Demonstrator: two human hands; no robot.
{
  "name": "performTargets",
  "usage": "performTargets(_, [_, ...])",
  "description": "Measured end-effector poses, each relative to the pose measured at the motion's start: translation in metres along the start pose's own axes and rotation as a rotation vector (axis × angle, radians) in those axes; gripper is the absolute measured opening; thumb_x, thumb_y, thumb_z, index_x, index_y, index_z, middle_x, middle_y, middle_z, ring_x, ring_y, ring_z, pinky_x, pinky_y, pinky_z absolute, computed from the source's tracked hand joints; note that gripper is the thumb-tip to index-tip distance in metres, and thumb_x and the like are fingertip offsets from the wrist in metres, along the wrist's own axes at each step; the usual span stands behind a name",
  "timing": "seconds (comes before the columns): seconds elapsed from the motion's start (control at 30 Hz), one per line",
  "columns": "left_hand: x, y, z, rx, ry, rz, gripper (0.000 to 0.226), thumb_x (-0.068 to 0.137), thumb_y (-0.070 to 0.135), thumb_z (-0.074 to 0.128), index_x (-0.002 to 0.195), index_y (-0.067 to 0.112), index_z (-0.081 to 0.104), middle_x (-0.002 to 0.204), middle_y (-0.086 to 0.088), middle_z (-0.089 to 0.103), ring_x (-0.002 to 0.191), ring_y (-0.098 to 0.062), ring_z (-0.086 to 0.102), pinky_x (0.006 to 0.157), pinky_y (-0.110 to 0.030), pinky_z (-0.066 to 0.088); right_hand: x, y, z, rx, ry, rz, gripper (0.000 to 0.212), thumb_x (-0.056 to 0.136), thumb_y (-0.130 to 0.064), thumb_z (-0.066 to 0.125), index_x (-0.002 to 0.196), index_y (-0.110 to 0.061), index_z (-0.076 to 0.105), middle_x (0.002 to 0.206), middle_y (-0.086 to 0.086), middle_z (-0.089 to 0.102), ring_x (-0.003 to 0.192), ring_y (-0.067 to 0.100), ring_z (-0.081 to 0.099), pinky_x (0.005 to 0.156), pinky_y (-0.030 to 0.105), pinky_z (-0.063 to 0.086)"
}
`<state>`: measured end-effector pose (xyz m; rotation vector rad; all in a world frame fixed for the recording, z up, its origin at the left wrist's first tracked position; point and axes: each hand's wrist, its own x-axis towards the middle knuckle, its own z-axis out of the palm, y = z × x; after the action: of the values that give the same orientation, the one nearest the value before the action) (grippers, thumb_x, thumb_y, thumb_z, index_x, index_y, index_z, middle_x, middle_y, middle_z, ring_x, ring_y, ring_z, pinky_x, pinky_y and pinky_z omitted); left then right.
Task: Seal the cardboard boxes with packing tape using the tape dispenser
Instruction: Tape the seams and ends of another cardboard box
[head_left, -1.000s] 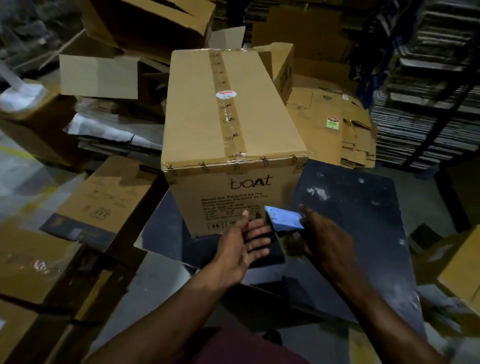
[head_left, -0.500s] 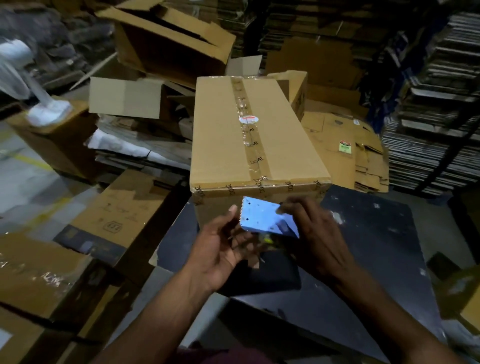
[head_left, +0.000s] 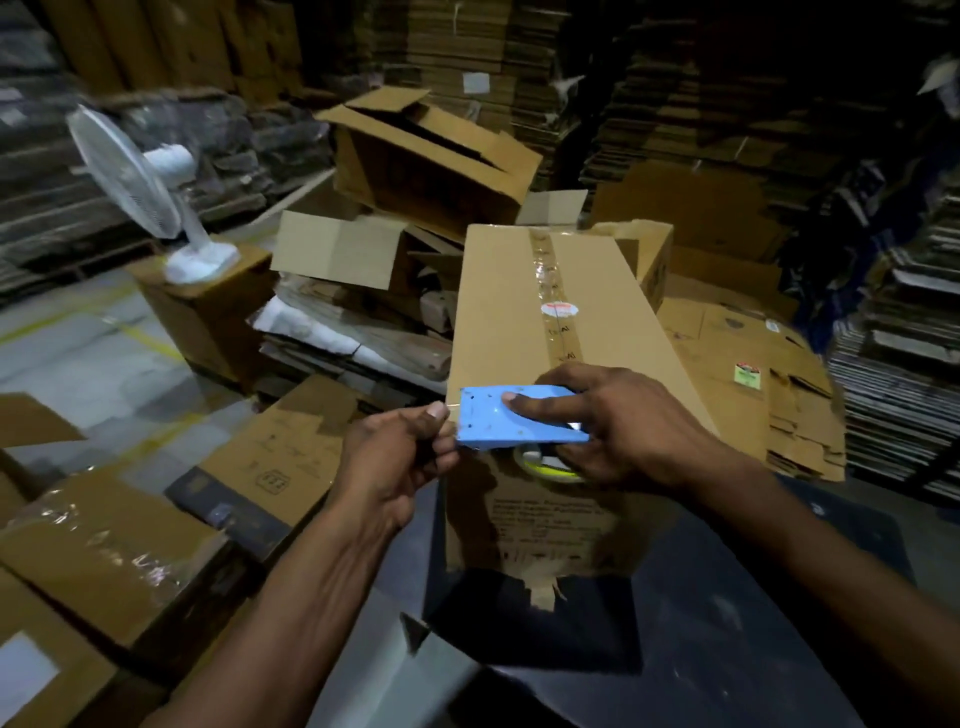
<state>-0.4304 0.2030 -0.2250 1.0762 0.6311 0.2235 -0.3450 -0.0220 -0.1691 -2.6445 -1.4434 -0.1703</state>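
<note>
Cardboard box (head_left: 550, 332) stands on the dark table (head_left: 727, 623), near its far left corner, brown and printed, with old clear tape down its top seam. Your right hand (head_left: 623, 431) grips the blue tape dispenser (head_left: 511, 418) at the box's near top edge while your left hand (head_left: 400, 457) pinches at its toothed end, seemingly the tape's free end. Draw that out taut and stick it below the edge before running forward.

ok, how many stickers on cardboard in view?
2. A red-and-white oval sticker on the tape strip atop the sealed box, and a green-yellow sticker on the flattened cartons right of it. More may be hidden.
</note>
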Motion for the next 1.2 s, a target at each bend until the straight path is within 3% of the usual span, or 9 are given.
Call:
performTargets(0.1, [0.008,0.002,-0.016,0.003,0.040,-0.029,0.016,0.099,0.004,0.065,0.084,0.003,0.071,0.065,-0.006,0.065,0.054,-0.013,0.060,0.053,-0.024,0.059,-0.007,0.021,-0.019,-0.038,-0.037,0.017,0.054,0.093,-0.058,0.059,0.146,-0.056,0.047,0.130,-0.006,0.060,0.103,0.019,0.059,0.070,0.035,0.051])
performTargets(0.27, [0.017,-0.010,-0.023,0.053,0.056,-0.102,0.008,0.095,0.008,0.070,0.098,0.001,0.074,0.074,-0.010,0.068,0.058,-0.018,0.064,0.056,-0.029,0.059,0.000,0.020,-0.018,-0.100,-0.163,0.017,0.053,0.099,-0.046,0.061,0.148,-0.057,0.042,0.127,-0.008,0.058,0.100,0.014,0.053,0.070,0.032,0.048])
performTargets(0.47, [0.026,-0.019,-0.024,0.035,0.173,-0.014,0.019,0.081,0.013,0.089,0.081,0.004,0.072,0.067,-0.008,0.070,0.076,-0.029,0.066,0.078,-0.047,0.064,0.022,0.015,-0.014,-0.160,-0.184,0.009,0.056,0.097,-0.043,0.064,0.148,-0.055,0.045,0.121,-0.008,0.057,0.103,0.017,0.054,0.066,0.030,0.037])
performTargets(0.53, [0.029,-0.018,-0.024,0.037,0.199,-0.007,0.019,0.082,0.013,0.088,0.079,0.004,0.071,0.066,-0.007,0.069,0.074,-0.027,0.063,0.080,-0.050,0.064,0.028,0.014,-0.013,-0.167,-0.192,0.001,0.057,0.096,-0.043,0.065,0.148,-0.054,0.045,0.119,-0.007,0.056,0.102,0.017,0.055,0.066,0.030,0.036])
performTargets(0.7, [0.036,-0.027,-0.026,0.064,0.211,-0.036,0.020,0.083,0.017,0.087,0.086,0.005,0.072,0.068,-0.008,0.064,0.058,-0.017,0.057,0.071,-0.041,0.064,0.036,0.009,-0.012,-0.193,-0.210,-0.020,0.056,0.095,-0.044,0.065,0.147,-0.054,0.047,0.118,-0.008,0.056,0.104,0.018,0.057,0.068,0.033,0.040])
performTargets(0.9, [0.038,-0.023,-0.029,0.009,0.215,0.019,0.015,0.086,0.013,0.084,0.081,0.003,0.075,0.063,-0.005,0.067,0.064,-0.023,0.058,0.077,-0.045,0.061,0.036,0.012,-0.014,-0.160,-0.228,-0.033,0.056,0.095,-0.047,0.067,0.146,-0.056,0.046,0.117,-0.008,0.056,0.103,0.018,0.056,0.070,0.035,0.048])
performTargets(1.03, [0.046,-0.031,-0.032,0.036,0.198,-0.116,0.019,0.083,0.017,0.087,0.092,0.005,0.076,0.070,-0.003,0.068,0.059,-0.015,0.055,0.078,-0.050,0.065,0.042,0.013,-0.014,-0.148,-0.249,-0.035,0.057,0.095,-0.041,0.066,0.146,-0.056,0.046,0.115,-0.011,0.055,0.103,0.017,0.056,0.070,0.035,0.047])
performTargets(1.13, [0.050,-0.041,-0.031,0.068,0.164,-0.226,0.027,0.081,0.026,0.090,0.097,0.009,0.077,0.086,-0.002,0.071,0.076,-0.017,0.059,0.079,-0.052,0.064,0.048,0.011,-0.011,-0.165,-0.271,-0.045,0.056,0.094,-0.044,0.065,0.145,-0.056,0.046,0.103,-0.013,0.048,0.100,0.015,0.054,0.066,0.033,0.041])
performTargets(1.2, [0.051,-0.047,-0.031,0.109,0.142,-0.264,0.033,0.081,0.031,0.089,0.104,0.011,0.077,0.093,-0.001,0.071,0.087,-0.019,0.059,0.077,-0.048,0.064,0.051,0.011,-0.013,-0.179,-0.291,-0.059,0.056,0.092,-0.045,0.065,0.144,-0.056,0.048,0.108,-0.011,0.053,0.103,0.017,0.056,0.066,0.033,0.039])
